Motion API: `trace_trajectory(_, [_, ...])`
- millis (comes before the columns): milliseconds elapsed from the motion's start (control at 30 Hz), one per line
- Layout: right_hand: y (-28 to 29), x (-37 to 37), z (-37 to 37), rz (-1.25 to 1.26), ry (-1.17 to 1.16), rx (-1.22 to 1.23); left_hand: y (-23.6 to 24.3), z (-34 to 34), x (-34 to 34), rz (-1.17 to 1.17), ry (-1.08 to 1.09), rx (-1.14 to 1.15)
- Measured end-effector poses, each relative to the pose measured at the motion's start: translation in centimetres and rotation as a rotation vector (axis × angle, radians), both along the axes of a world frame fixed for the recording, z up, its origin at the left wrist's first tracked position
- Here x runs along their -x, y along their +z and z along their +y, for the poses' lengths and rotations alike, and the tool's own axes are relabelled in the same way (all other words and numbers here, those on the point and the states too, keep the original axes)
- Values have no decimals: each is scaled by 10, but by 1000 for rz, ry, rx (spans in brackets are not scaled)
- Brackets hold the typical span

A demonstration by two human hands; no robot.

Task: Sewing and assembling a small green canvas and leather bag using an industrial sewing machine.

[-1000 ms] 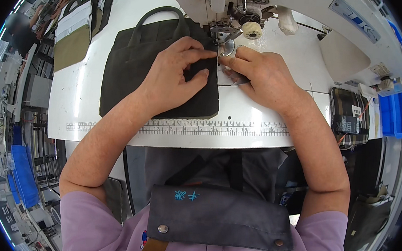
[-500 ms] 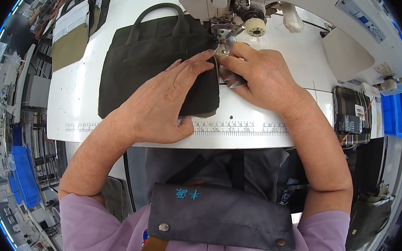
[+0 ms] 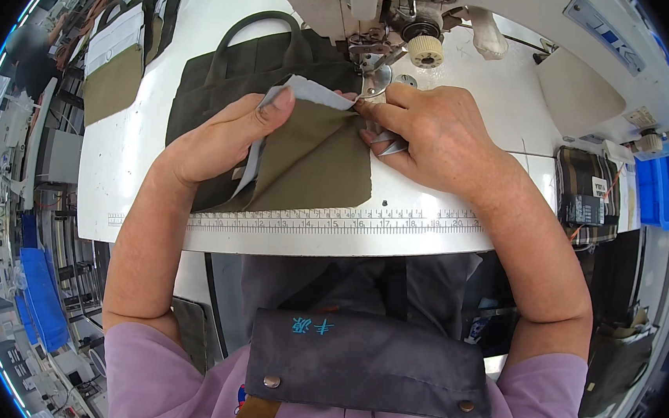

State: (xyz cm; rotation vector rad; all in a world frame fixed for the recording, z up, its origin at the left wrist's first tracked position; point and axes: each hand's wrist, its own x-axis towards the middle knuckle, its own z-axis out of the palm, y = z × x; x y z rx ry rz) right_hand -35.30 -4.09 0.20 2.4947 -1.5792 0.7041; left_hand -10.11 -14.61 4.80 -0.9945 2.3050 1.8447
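A dark green fabric bag panel with a looped handle (image 3: 257, 50) lies on the white sewing table, its far right edge by the presser foot (image 3: 375, 75). My left hand (image 3: 234, 134) grips the panel's upper layer and folds it back, thumb on top. That uncovers a grey-white lining strip (image 3: 316, 94) and an olive layer (image 3: 315, 156) beneath. On the right, my right hand (image 3: 427, 130) is closed around a small pair of metal scissors or thread snips (image 3: 391, 144), whose blades show under the fingers. Its index fingertip touches the fabric edge just below the presser foot.
The sewing machine (image 3: 522, 19) spans the far side and right. A printed ruler (image 3: 333, 223) runs along the table's near edge. More panels (image 3: 117, 74) lie at the far left. A plaid cloth bundle (image 3: 587, 190) and blue bin (image 3: 666, 184) are at the right.
My left hand, flat on the panel before, has moved left and lifted its upper layer back, exposing the olive fabric. My right hand stays near the presser foot with the metal tool.
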Motion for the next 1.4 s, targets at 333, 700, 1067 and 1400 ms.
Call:
trace_trajectory(333, [2,4,2,70,-7,50,5,6,6,93,-231,249])
trace_trajectory(700, [1,12,6,19,-16,24,2,42,22,-93,-252,759])
trace_trajectory(1067, [-1,12,5,-85,12,-114,-34,58,20,-25,-192,1043])
trace_trajectory(1400, [2,9,0,-48,-64,-102,-42,43,21,-9,-202,1106])
